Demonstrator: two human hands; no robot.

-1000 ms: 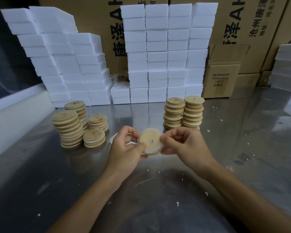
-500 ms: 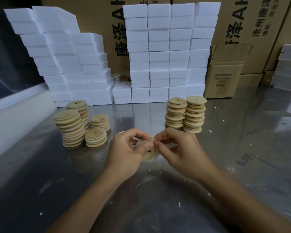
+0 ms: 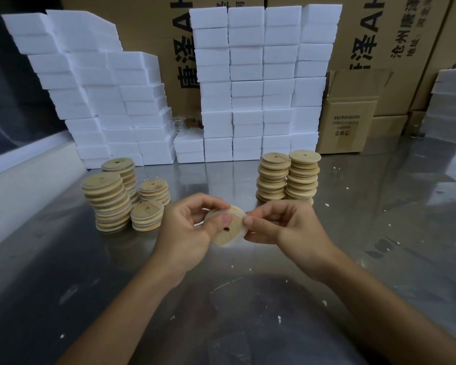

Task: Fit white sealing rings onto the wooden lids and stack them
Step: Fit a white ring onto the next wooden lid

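Observation:
I hold a round wooden lid [image 3: 228,234] with a small centre hole above the steel table, tilted toward me. My left hand [image 3: 187,233] grips its left side, thumb pressed on the face. A thin white sealing ring [image 3: 237,212] runs round the lid's upper and right edge. My right hand [image 3: 287,227] pinches that ring at the lid's right edge. Stacks of lids with white rings [image 3: 108,204] stand at the left. Two taller stacks of bare lids [image 3: 287,179] stand behind my right hand.
White foam blocks [image 3: 258,83] are piled along the back, with more foam blocks [image 3: 90,90] at the left, in front of big cardboard boxes [image 3: 374,32]. A small open carton [image 3: 349,119] stands at the back right. White crumbs dot the steel table [image 3: 248,312].
The lid has tipped from facing me flat to lower and tilted, and both hands dropped slightly. My right fingers moved along the rim, working the white ring round the edge.

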